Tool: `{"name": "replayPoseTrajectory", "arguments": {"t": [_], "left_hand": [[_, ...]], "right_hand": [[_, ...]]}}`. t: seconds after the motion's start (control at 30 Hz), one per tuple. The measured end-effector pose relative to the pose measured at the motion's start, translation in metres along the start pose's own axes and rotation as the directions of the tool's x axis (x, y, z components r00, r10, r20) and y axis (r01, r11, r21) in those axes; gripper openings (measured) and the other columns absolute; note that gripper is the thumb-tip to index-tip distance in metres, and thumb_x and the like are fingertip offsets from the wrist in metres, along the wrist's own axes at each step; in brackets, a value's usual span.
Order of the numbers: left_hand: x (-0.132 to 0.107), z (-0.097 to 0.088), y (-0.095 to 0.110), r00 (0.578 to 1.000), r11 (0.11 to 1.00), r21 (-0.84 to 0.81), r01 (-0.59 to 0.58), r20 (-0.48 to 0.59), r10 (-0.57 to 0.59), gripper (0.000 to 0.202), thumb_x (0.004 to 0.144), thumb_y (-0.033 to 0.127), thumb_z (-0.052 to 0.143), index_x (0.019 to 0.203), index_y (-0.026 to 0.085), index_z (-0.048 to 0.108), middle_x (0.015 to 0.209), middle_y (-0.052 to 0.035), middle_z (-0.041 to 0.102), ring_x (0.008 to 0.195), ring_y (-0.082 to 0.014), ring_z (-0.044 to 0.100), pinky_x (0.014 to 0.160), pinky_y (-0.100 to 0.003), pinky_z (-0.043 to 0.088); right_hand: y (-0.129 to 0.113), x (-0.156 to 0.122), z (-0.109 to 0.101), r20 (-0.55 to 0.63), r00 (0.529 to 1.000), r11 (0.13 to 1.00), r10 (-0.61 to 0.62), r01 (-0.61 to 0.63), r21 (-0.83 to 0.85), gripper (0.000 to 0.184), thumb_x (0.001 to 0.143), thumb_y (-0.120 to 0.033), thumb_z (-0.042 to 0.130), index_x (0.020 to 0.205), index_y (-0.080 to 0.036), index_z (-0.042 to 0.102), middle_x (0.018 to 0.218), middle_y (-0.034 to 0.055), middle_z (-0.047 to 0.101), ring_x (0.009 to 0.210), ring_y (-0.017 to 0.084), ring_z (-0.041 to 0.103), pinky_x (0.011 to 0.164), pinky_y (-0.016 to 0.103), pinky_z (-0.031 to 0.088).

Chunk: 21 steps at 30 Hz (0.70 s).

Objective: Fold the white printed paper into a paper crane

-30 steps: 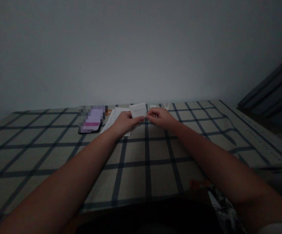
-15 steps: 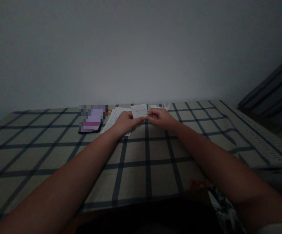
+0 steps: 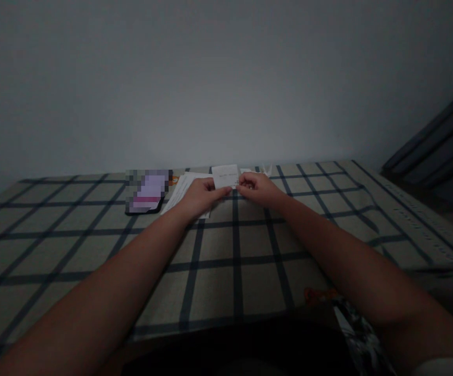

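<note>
Both arms reach forward over a checked cloth. Between my hands is a small white piece of paper (image 3: 225,176) with a faint line of print, tilted up towards me. My left hand (image 3: 206,194) is closed on its lower left part, thumb along the near edge. At its lower right corner, my right hand (image 3: 255,187) pinches the paper with curled fingers. Beneath and beside my left hand lie printed white sheets (image 3: 179,193). Just behind my right hand is a folded white paper shape (image 3: 266,171) with pointed tips, partly hidden.
A phone (image 3: 148,192) with a lit, partly pixelated screen lies left of the sheets. The checked cloth (image 3: 218,271) covers the table up to a plain wall (image 3: 226,83). Dark folded fabric (image 3: 438,141) hangs at the right.
The small paper has shifted slightly right and up between my hands. Both hands keep nearly the same place and grip.
</note>
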<state>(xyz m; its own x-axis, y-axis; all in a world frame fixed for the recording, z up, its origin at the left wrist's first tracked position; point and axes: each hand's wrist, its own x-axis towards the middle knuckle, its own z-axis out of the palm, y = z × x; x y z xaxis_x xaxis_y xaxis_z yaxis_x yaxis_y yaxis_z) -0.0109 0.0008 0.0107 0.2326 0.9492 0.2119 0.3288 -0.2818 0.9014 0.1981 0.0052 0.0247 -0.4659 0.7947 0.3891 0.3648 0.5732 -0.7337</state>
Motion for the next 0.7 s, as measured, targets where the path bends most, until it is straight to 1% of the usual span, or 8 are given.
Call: {"name": "replayPoseTrajectory", "arguments": {"t": [0.07, 0.17, 0.27, 0.4, 0.5, 0.6, 0.7], "left_hand": [[-0.0022, 0.0004, 0.0037, 1.000, 1.000, -0.007, 0.003, 0.011, -0.003, 0.037, 0.073, 0.045, 0.075, 0.090, 0.012, 0.076, 0.084, -0.0102, 0.075, 0.068, -0.0167, 0.062, 0.063, -0.028, 0.045], [-0.0048, 0.0009, 0.0082, 1.000, 1.000, 0.009, 0.021, 0.021, -0.021, 0.037, 0.074, 0.045, 0.074, 0.091, 0.012, 0.076, 0.080, -0.0088, 0.073, 0.063, -0.0151, 0.060, 0.060, -0.028, 0.043], [-0.0048, 0.0011, 0.0082, 0.999, 0.999, 0.012, 0.035, 0.026, -0.035, 0.037, 0.073, 0.046, 0.075, 0.091, 0.014, 0.076, 0.078, -0.0076, 0.073, 0.060, -0.0138, 0.058, 0.057, -0.027, 0.041], [-0.0016, 0.0009, 0.0026, 0.998, 0.998, 0.022, 0.054, 0.014, -0.055, 0.040, 0.072, 0.051, 0.075, 0.089, 0.014, 0.075, 0.073, -0.0064, 0.070, 0.057, -0.0135, 0.056, 0.052, -0.026, 0.038], [0.0006, 0.0008, -0.0005, 0.997, 0.998, -0.003, 0.068, 0.024, -0.068, 0.042, 0.072, 0.053, 0.075, 0.089, 0.014, 0.075, 0.068, -0.0042, 0.066, 0.053, -0.0120, 0.052, 0.049, -0.025, 0.035], [0.0015, 0.0007, -0.0009, 0.999, 0.998, -0.037, 0.047, 0.026, -0.046, 0.040, 0.072, 0.051, 0.076, 0.086, 0.014, 0.074, 0.067, -0.0031, 0.065, 0.053, -0.0111, 0.050, 0.051, -0.025, 0.036], [0.0010, 0.0004, 0.0002, 0.999, 0.999, -0.036, 0.036, 0.008, -0.035, 0.038, 0.072, 0.051, 0.075, 0.083, 0.014, 0.073, 0.067, -0.0026, 0.064, 0.054, -0.0110, 0.050, 0.052, -0.025, 0.036]], "right_hand": [[-0.0006, -0.0006, 0.0001, 0.029, 1.000, 1.000, -0.009, 0.008, 0.010, 0.024, 0.081, -0.041, 0.055, 0.075, -0.018, 0.053, 0.067, -0.0020, 0.049, 0.062, 0.011, 0.041, 0.058, 0.026, 0.030], [-0.0014, -0.0011, -0.0005, 0.066, 0.998, 0.999, -0.024, 0.026, -0.024, 0.029, 0.084, -0.045, 0.055, 0.076, -0.017, 0.053, 0.068, -0.0007, 0.050, 0.063, 0.012, 0.042, 0.058, 0.027, 0.030], [-0.0027, -0.0014, -0.0016, 0.073, 0.997, 0.998, -0.026, 0.030, -0.057, 0.029, 0.086, -0.044, 0.054, 0.075, -0.017, 0.054, 0.068, -0.0009, 0.049, 0.063, 0.012, 0.041, 0.059, 0.027, 0.030], [-0.0035, -0.0013, -0.0023, 0.064, 0.997, 0.996, -0.035, 0.040, -0.083, 0.029, 0.088, -0.042, 0.053, 0.075, -0.016, 0.053, 0.068, -0.0004, 0.049, 0.067, 0.012, 0.043, 0.061, 0.027, 0.030], [-0.0026, -0.0003, -0.0022, 0.044, 0.999, 0.995, -0.026, 0.030, -0.094, 0.028, 0.087, -0.042, 0.053, 0.074, -0.017, 0.051, 0.067, -0.0007, 0.048, 0.067, 0.013, 0.043, 0.061, 0.027, 0.029], [-0.0021, 0.0006, -0.0023, 0.033, 0.999, 0.996, 0.005, -0.002, -0.092, 0.029, 0.087, -0.042, 0.052, 0.071, -0.019, 0.048, 0.065, -0.0017, 0.046, 0.064, 0.013, 0.041, 0.060, 0.027, 0.029], [-0.0031, 0.0005, -0.0026, 0.026, 0.999, 0.995, 0.018, -0.015, -0.095, 0.029, 0.087, -0.043, 0.052, 0.070, -0.019, 0.047, 0.065, -0.0018, 0.046, 0.063, 0.012, 0.041, 0.059, 0.027, 0.029]]}}
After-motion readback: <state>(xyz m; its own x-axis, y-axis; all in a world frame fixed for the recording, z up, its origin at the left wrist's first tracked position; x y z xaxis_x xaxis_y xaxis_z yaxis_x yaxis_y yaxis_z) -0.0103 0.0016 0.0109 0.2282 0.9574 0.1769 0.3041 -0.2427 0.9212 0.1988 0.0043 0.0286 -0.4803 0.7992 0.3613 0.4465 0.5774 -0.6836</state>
